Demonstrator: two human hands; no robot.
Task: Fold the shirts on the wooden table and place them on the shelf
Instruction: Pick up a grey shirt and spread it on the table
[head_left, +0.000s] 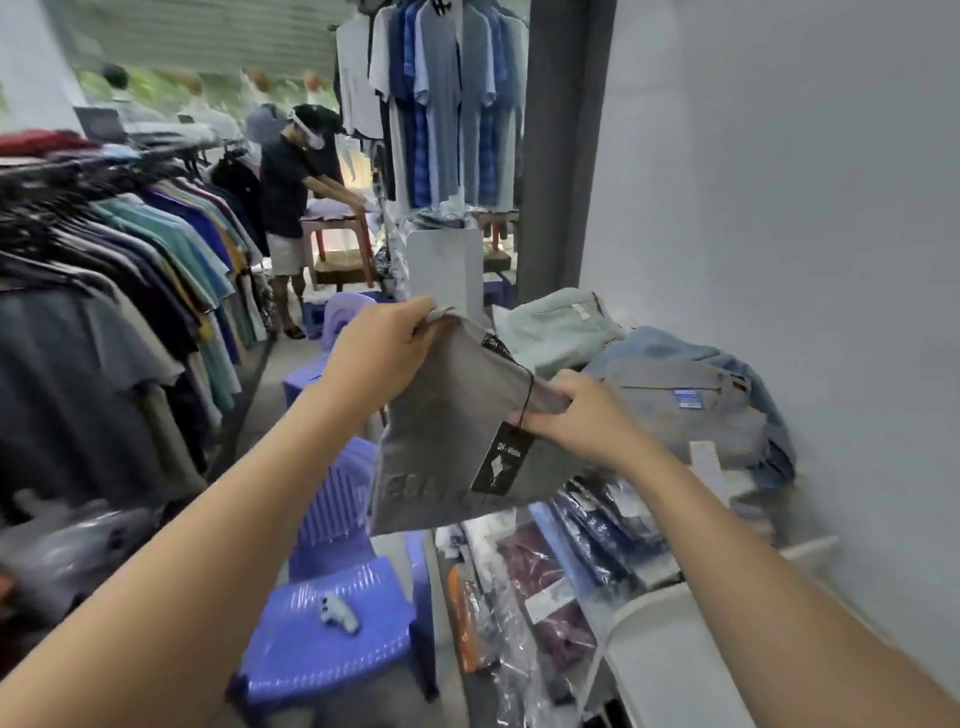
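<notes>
Step in hand: judged to be the placing; the grey shirt looks already folded into a flat packet and is held in the air, not yet set down.
Left hand: the left hand pinches the packet's upper far corner, fingers curled over the cloth.
Right hand: the right hand grips the right edge, just above the black hang tag that dangles on its string.
Doing it well: the person would do best to keep both corners taut so the fold does not open, bring the packet level, lay it squarely on the stack of folded shirts and tuck the tag under.
Landing place: the stack lies to the right against the wall, with a pale green shirt farther back; a white shelf edge shows near it, the rest being covered.
Edges: bagged shirts lie below the packet, and its lower hem hangs close over them.
Open room: the way right is free in the air; to the left a purple chair and a clothes rack narrow the aisle.
Wooden table: not in view.
</notes>
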